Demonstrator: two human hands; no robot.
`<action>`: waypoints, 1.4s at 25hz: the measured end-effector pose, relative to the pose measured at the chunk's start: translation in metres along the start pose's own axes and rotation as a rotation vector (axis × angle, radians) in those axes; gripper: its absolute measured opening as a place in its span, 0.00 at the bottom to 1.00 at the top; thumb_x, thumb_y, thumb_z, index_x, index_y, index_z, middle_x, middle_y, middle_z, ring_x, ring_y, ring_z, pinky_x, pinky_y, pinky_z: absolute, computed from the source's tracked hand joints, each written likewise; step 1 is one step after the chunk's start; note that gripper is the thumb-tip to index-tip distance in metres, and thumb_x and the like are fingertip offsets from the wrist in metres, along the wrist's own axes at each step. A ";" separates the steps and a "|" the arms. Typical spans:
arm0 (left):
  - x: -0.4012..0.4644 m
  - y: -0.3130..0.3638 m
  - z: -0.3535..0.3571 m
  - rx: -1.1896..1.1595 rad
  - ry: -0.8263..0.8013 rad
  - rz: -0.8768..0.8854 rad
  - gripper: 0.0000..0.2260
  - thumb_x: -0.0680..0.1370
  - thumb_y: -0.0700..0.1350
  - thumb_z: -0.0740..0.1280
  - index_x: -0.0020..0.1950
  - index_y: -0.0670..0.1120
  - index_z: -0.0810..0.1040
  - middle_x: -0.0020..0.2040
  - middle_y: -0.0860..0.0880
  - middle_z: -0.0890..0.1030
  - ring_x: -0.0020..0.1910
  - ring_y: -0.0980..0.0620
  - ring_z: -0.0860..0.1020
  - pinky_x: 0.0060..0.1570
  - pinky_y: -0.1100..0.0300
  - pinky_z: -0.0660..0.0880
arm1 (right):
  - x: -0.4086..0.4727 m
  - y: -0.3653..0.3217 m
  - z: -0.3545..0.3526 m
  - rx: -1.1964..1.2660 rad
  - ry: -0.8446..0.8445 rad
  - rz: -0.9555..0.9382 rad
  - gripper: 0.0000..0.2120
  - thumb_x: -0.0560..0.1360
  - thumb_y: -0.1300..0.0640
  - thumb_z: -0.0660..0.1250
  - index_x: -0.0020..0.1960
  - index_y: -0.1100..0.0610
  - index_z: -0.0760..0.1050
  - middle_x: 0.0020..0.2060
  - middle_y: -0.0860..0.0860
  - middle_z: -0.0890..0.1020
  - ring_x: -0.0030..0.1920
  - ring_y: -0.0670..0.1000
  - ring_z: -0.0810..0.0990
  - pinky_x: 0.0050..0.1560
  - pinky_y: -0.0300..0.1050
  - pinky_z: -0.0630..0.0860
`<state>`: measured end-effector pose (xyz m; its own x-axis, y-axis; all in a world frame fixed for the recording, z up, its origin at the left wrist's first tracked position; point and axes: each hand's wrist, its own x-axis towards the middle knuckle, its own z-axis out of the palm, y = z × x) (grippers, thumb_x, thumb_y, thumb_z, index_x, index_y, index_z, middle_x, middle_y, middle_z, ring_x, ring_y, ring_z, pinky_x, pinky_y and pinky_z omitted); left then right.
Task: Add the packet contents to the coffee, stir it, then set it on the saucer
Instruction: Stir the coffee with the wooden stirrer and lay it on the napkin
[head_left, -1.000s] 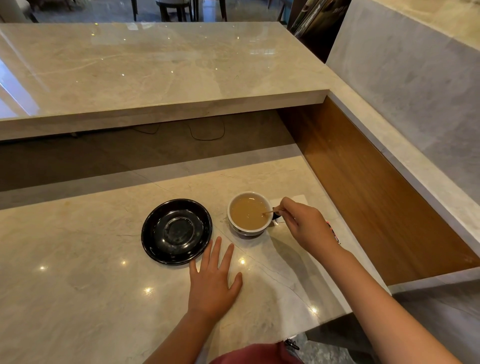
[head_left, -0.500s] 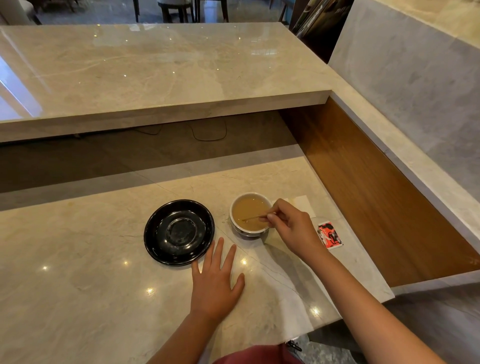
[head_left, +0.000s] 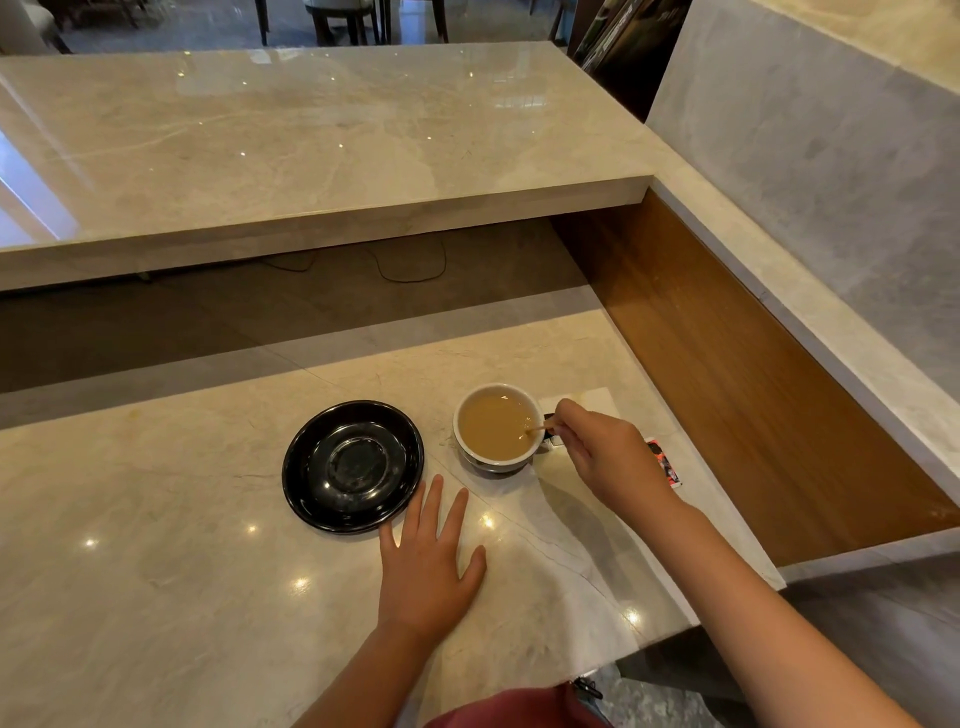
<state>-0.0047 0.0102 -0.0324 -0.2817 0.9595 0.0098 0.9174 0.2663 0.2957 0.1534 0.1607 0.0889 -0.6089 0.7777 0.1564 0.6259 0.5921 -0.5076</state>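
A white cup (head_left: 497, 423) of light brown coffee stands on the marble counter. To its left lies an empty black saucer (head_left: 353, 466), apart from the cup. My right hand (head_left: 605, 457) is just right of the cup, fingers pinched on a thin wooden stirrer (head_left: 537, 429) whose tip dips into the coffee at the right rim. My left hand (head_left: 427, 558) rests flat on the counter, fingers apart, just in front of the saucer and cup. A red and black packet (head_left: 665, 462) lies behind my right hand, mostly hidden.
A white napkin (head_left: 587, 401) lies under and behind the cup's right side. A wooden side panel (head_left: 727, 364) walls the right. A higher marble shelf (head_left: 311, 145) overhangs the back. The counter edge (head_left: 675, 629) drops off at the near right.
My right hand has swung the stirrer from the cup's middle back to the right rim, now covering most of the packet. My left hand has stayed flat.
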 end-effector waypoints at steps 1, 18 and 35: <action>0.000 0.000 0.000 -0.003 0.001 -0.001 0.27 0.74 0.61 0.54 0.72 0.52 0.62 0.73 0.45 0.60 0.71 0.46 0.55 0.62 0.36 0.55 | -0.004 -0.003 0.001 0.041 0.002 0.008 0.04 0.77 0.62 0.60 0.44 0.62 0.69 0.34 0.62 0.81 0.34 0.63 0.77 0.34 0.55 0.75; -0.001 -0.001 0.002 0.016 0.005 0.006 0.28 0.75 0.61 0.54 0.73 0.53 0.60 0.74 0.46 0.58 0.72 0.48 0.52 0.63 0.39 0.50 | -0.023 0.004 -0.019 0.745 0.173 0.471 0.06 0.78 0.66 0.59 0.43 0.67 0.70 0.38 0.56 0.84 0.40 0.47 0.85 0.39 0.36 0.81; -0.001 0.000 0.001 0.006 0.003 0.001 0.28 0.75 0.61 0.53 0.74 0.54 0.57 0.75 0.47 0.55 0.72 0.51 0.48 0.64 0.41 0.48 | -0.032 0.058 -0.060 0.630 0.364 0.399 0.08 0.75 0.66 0.62 0.40 0.56 0.73 0.43 0.50 0.83 0.43 0.43 0.84 0.43 0.33 0.81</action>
<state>-0.0037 0.0093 -0.0334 -0.2817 0.9594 0.0126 0.9192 0.2661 0.2902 0.2385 0.1822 0.1056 -0.1357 0.9880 0.0736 0.3049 0.1123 -0.9457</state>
